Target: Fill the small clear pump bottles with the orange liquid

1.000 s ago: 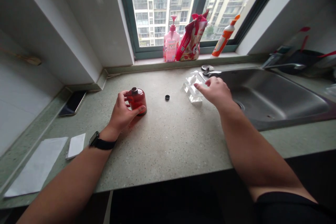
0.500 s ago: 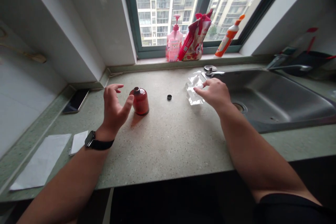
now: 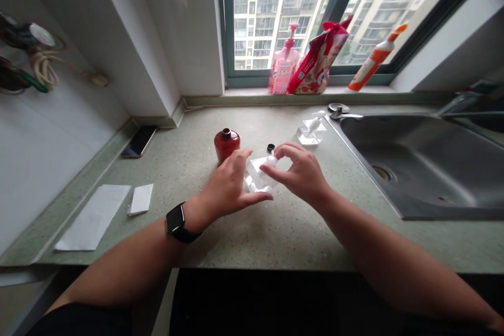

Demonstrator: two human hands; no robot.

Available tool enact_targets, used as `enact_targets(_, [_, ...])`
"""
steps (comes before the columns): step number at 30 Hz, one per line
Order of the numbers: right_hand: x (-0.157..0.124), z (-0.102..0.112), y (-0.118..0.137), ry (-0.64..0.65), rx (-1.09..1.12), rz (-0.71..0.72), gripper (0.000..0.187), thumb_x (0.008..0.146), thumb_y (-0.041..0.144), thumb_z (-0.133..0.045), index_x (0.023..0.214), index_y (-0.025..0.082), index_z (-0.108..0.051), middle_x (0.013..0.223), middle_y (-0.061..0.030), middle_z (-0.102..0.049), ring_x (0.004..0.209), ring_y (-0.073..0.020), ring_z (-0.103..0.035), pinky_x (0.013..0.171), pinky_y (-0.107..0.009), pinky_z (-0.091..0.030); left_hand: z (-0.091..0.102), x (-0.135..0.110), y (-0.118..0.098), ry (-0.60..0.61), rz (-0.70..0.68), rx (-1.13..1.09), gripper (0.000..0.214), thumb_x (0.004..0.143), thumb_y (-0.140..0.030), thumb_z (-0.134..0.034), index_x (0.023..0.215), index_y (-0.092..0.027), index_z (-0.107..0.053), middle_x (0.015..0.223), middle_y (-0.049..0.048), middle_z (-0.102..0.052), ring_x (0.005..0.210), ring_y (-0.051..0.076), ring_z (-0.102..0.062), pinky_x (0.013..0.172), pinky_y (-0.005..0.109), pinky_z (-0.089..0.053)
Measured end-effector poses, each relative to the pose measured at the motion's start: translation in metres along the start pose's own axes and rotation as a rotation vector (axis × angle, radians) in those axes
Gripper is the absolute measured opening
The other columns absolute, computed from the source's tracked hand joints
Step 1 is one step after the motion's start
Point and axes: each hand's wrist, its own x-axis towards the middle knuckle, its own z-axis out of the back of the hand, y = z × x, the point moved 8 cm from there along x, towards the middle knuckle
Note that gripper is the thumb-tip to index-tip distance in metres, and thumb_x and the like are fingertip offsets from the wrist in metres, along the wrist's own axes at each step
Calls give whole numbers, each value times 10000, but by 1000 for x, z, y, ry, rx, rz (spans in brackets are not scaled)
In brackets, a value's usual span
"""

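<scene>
A clear square bottle (image 3: 256, 174) with a white top is held tilted above the counter. My right hand (image 3: 303, 172) pinches it by that top between thumb and fingers. On the bottle's left side, my left hand (image 3: 224, 185) has its thumb and fingers spread around it; whether they touch is hard to make out. Just behind my left hand stands a reddish-brown bottle (image 3: 227, 143) with an uncapped neck. A small black cap (image 3: 271, 147) lies on the counter by my right fingertips. Farther back is another clear square bottle (image 3: 309, 134) with a white pump.
At the right is a steel sink (image 3: 425, 168). A phone (image 3: 139, 142), a white sheet (image 3: 94, 218) and a folded white paper (image 3: 140, 199) lie left on the counter (image 3: 244, 241). The sill holds a pink pump bottle (image 3: 283, 68), a red bag (image 3: 321, 60) and an orange-white bottle (image 3: 370, 65).
My right hand has brought one clear bottle from near the sink to the front middle. My left hand has moved right, from beside the reddish-brown bottle to the clear one. The view has shifted left.
</scene>
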Motion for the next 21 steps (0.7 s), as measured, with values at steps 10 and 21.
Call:
enact_targets(10, [-3, -15, -4, 82, 143, 24, 195, 909, 438, -847, 947, 261, -776, 1028, -66, -811, 967, -269, -780, 887, -450, -621, -13, 4, 19, 114, 151, -17, 638, 886, -608, -861, 1318, -193, -640, 1214, 111, -789, 1044, 308, -793, 906, 421, -640])
enact_targets(21, [-3, -27, -19, 237, 140, -35, 229, 907, 440, -812, 1008, 256, -720, 1179, -97, -733, 1129, -298, -730, 1028, -523, -606, -22, 2, 24, 154, 151, 6, 685, 891, -649, -846, 1346, -181, -640, 1250, 122, -786, 1085, 321, -793, 938, 422, -634])
